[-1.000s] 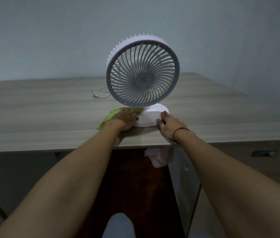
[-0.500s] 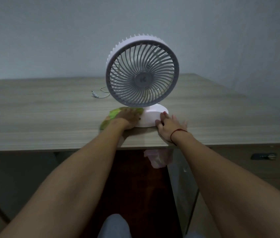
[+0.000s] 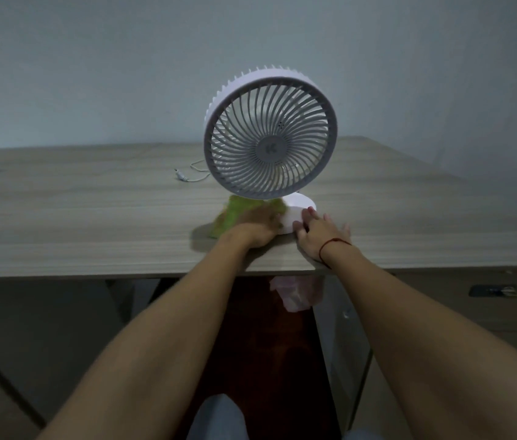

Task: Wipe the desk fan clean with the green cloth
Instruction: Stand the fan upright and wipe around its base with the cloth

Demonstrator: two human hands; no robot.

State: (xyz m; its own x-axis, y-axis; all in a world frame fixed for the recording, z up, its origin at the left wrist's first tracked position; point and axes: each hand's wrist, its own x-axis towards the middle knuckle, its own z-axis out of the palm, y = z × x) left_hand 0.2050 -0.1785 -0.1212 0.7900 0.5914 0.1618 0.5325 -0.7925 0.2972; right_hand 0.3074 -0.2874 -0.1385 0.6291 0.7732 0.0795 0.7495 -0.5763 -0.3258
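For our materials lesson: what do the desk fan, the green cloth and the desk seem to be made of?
Desk fan: probably plastic, white with a smooth matt finish, judging by its thin moulded grille ribs. Green cloth: soft fabric, bunched under the left hand; weave blurred. Desk: wood or wood-look laminate, matt, with straight grain lines; which one is unclear.

Dim, bluish, flat light; motion blur on left hand (image 3: pixel 255 225) and green cloth (image 3: pixel 235 211); wide-angle edge bending.
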